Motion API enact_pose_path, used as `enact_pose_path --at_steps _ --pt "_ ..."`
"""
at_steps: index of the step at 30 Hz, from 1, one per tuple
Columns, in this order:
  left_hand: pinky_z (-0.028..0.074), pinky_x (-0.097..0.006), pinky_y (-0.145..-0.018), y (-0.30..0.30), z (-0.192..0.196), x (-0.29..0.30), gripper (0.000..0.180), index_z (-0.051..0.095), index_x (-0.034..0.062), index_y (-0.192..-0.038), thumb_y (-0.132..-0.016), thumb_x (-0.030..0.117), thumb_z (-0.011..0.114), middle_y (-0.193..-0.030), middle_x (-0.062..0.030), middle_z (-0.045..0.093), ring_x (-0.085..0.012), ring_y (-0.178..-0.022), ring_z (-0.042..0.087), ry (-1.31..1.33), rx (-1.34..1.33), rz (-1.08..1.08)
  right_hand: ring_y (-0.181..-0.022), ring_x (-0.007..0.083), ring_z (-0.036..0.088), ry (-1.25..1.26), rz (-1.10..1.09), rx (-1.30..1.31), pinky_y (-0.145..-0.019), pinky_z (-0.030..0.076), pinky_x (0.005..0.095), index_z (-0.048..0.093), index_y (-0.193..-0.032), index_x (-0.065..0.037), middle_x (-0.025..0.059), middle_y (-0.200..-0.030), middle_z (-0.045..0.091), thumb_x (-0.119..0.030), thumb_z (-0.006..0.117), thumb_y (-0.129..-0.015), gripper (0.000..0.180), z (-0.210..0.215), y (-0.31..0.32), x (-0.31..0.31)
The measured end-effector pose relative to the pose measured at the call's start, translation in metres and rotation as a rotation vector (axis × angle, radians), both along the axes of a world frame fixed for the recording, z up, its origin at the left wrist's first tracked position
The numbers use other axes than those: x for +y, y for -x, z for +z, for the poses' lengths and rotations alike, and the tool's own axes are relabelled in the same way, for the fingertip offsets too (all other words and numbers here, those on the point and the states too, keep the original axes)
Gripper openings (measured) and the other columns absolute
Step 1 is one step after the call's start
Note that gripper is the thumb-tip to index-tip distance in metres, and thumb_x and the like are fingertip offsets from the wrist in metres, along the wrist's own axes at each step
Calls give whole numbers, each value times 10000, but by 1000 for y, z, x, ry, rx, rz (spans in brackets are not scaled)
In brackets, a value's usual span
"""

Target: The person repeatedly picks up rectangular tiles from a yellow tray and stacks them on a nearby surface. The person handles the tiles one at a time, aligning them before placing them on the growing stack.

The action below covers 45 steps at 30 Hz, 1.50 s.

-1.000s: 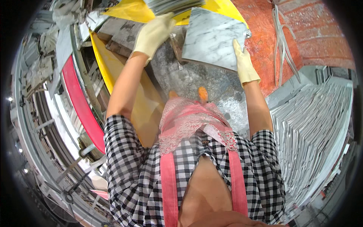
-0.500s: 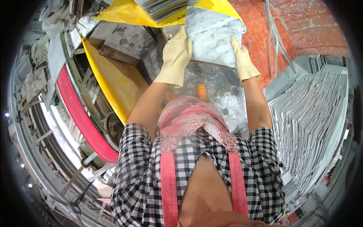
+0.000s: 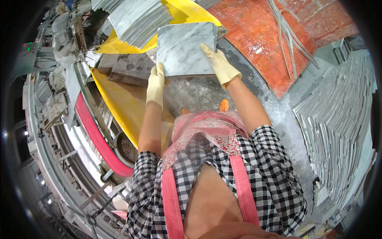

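Observation:
A grey-veined white marble tile [image 3: 185, 49] lies face up between my two hands, out in front of me. My left hand [image 3: 155, 85], in a cream rubber glove, grips its near left corner. My right hand [image 3: 220, 65], gloved the same way, holds the right edge with the thumb on top and the other fingers hidden underneath. Edges of further tiles show just past the right side; whether they are held too I cannot tell. Beyond to the left, a leaning row of similar tiles [image 3: 137, 20] rests by a yellow sheet [image 3: 195, 12].
Long rows of stacked slabs [image 3: 338, 119] stand at the right. An orange-red board [image 3: 254, 44] with loose pale straps [image 3: 288, 44] lies at the far right. Left are a yellow panel [image 3: 123, 99], grey blocks [image 3: 129, 67] and machinery with a red curved edge [image 3: 99, 139].
Both hands and the marble tile have swung leftward in view, and the tile has come lower. More of the leaning tile row shows as the view has turned.

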<state>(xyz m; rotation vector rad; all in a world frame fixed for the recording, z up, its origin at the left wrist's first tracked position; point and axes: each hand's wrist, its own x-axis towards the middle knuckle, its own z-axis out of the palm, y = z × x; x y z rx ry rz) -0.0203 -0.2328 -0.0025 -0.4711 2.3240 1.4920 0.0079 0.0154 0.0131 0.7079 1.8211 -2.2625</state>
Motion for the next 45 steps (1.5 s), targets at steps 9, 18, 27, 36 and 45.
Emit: enact_pose_path --at_steps 9,18,27,36,45 --pt "612 -372 -778 -51 15 -19 602 530 -34 -1360 -1066 481 428 -1106 -155 679 -214 -859 687 -178 107 73 -1011 181 638 188 38 80 -892 517 340 644 -1238 20 107 -1128 680 -381 749 -897 536 25 -1 -28" --pt "502 -364 -958 -47 40 -33 571 503 -47 -1395 -979 311 661 -1311 -118 618 -229 -1123 630 -556 -295 46 -1125 208 628 42 215 -42 -983 504 354 530 -1343 62 156 -1229 651 -450 767 -863 740 20 -7 -6" --pt "507 -337 -918 -66 14 -30 582 555 -43 -1343 -988 407 652 -1225 -110 642 -202 -1052 632 -431 -187 219 -1065 208 640 73 193 -100 -924 527 358 520 -1346 74 156 -1227 641 -376 752 -893 679 29 -27 -21" --pt "514 -294 -900 -72 80 -9 487 565 -77 -1295 -999 302 643 -1189 -102 664 -153 -1056 638 -621 -169 331 -1055 159 617 115 132 -114 -937 492 320 586 -1258 90 128 -1173 662 -339 773 -873 605 91 -25 -11" --pt "508 -334 -936 8 58 147 596 549 -54 -1353 -976 396 654 -1228 -128 661 -210 -1069 631 -322 -264 -115 -1060 158 610 -220 -177 -77 -935 490 310 576 -1282 87 119 -1196 642 -256 728 -918 523 107 -24 133"
